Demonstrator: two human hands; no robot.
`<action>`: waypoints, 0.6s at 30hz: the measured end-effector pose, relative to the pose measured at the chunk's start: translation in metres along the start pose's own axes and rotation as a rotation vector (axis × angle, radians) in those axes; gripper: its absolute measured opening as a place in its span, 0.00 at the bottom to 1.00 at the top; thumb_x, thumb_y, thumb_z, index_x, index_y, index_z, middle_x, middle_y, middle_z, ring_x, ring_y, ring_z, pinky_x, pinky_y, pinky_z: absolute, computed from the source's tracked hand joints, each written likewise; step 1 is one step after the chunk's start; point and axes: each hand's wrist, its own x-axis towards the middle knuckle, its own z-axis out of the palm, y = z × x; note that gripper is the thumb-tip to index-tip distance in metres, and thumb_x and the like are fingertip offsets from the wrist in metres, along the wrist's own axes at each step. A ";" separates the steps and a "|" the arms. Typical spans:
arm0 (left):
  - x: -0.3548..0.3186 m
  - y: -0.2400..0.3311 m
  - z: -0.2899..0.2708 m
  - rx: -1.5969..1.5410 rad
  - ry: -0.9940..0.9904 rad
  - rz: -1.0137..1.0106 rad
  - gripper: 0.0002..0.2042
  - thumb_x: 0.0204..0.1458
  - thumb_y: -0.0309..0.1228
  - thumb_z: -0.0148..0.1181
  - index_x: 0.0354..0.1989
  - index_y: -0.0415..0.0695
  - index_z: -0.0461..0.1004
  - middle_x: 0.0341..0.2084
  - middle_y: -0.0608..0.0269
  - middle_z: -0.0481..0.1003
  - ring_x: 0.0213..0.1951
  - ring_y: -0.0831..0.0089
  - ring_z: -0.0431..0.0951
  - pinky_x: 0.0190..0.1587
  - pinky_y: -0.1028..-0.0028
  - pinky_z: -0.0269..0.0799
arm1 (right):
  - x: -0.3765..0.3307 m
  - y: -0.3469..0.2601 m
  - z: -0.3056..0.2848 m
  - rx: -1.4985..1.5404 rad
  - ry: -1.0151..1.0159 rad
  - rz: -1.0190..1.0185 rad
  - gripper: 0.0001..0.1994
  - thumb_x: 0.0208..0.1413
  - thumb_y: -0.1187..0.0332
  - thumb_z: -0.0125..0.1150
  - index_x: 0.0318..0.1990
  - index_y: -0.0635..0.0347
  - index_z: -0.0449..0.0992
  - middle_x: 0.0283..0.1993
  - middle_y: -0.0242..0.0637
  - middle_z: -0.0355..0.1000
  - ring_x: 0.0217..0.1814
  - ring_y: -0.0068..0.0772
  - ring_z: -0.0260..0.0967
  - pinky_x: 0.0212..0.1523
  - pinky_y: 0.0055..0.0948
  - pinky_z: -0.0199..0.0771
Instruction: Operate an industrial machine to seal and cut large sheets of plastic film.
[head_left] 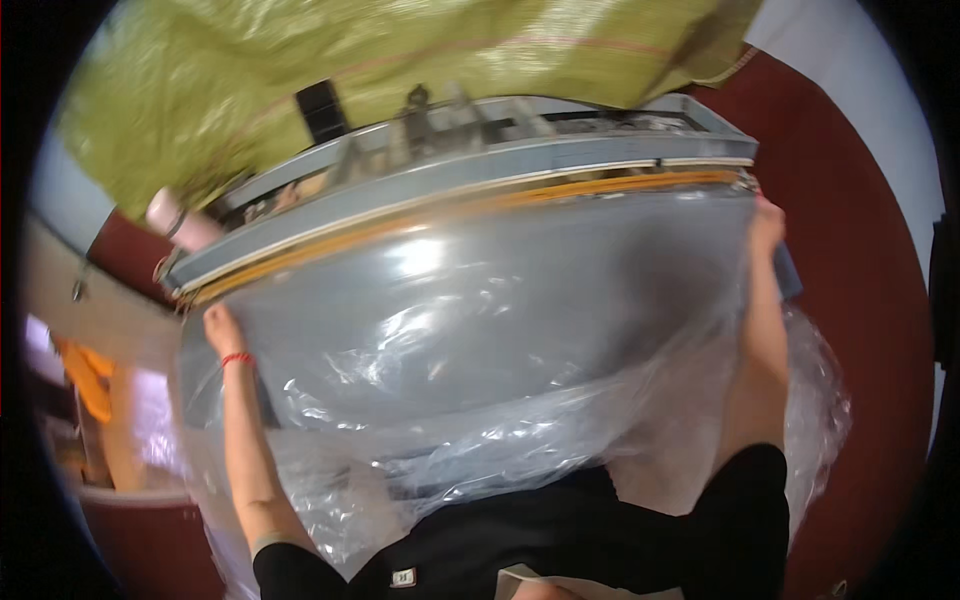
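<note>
Clearly, a wide sheet of clear plastic film (480, 330) is being held stretched across the front of a grey sealing machine (520, 160), its upper edge brought up to the long orange-yellow sealing bar (560, 192) that runs the width of the machine. The left hand (222, 330), marked by a red wrist band, is pressed against the film's left edge just below the bar's left end; the right hand (766, 222) is raised to the film's right edge beside the bar's right end. How the fingers of either hand are set cannot be told, since they are turned away and partly veiled by the film, though each hand appears to grip or pin the plastic. The lower part of the film is gathered in crumpled folds against the person's black-sleeved body. As far as can be judged, the film has been spread and lined up with the bar, while any pressing or sealing of the edge is not yet shown as done. A yellow-green woven sack (400, 60) is draped behind the machine, and a pale pink cylindrical object (180, 222) lies at its left end above the red floor (860, 300).
</note>
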 end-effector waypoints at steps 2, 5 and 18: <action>0.020 -0.016 0.001 -0.044 0.070 -0.006 0.12 0.47 0.37 0.48 0.20 0.41 0.68 0.15 0.67 0.66 0.19 0.78 0.63 0.24 0.77 0.61 | -0.012 -0.015 0.036 0.443 -0.011 0.135 0.12 0.51 0.60 0.53 0.28 0.61 0.69 0.21 0.32 0.65 0.26 0.26 0.62 0.28 0.27 0.63; 0.044 -0.039 0.003 -0.142 0.109 0.023 0.12 0.48 0.35 0.51 0.18 0.43 0.65 0.15 0.71 0.64 0.18 0.82 0.60 0.21 0.80 0.57 | -0.007 -0.058 0.054 0.689 -0.107 0.346 0.10 0.48 0.64 0.57 0.25 0.62 0.69 0.22 0.30 0.66 0.24 0.20 0.61 0.28 0.21 0.62; 0.051 -0.040 0.010 -0.273 0.092 -0.033 0.09 0.48 0.32 0.51 0.19 0.44 0.63 0.16 0.72 0.64 0.18 0.83 0.62 0.19 0.82 0.58 | 0.003 -0.094 0.028 0.794 -0.111 0.634 0.08 0.48 0.68 0.52 0.33 0.63 0.64 0.23 0.36 0.68 0.22 0.24 0.66 0.22 0.23 0.66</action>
